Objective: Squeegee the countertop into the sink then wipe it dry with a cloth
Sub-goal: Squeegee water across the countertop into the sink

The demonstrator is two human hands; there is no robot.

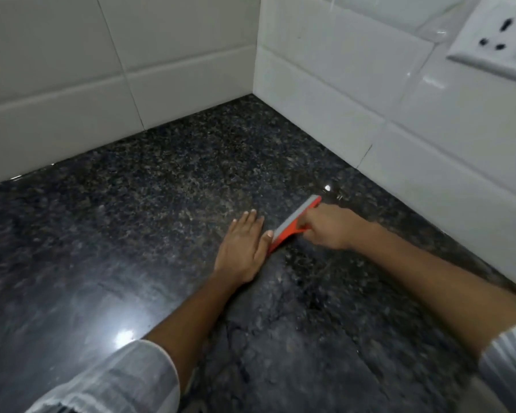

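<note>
A red squeegee (292, 223) with a grey rubber blade rests edge-down on the dark speckled granite countertop (161, 204), near the right wall. My right hand (328, 228) is closed around its handle from the right side. Flat on the stone just left of the blade lies my left hand (243, 245), fingers together and stretched out, its thumb touching the near end of the blade. The countertop looks glossy, with a wet sheen in the foreground. No sink and no cloth are in view.
White tiled walls (72, 84) meet in a corner at the back of the counter. A white wall socket (495, 40) sits high on the right wall. White sleeves cover both forearms at the lower edge of the view.
</note>
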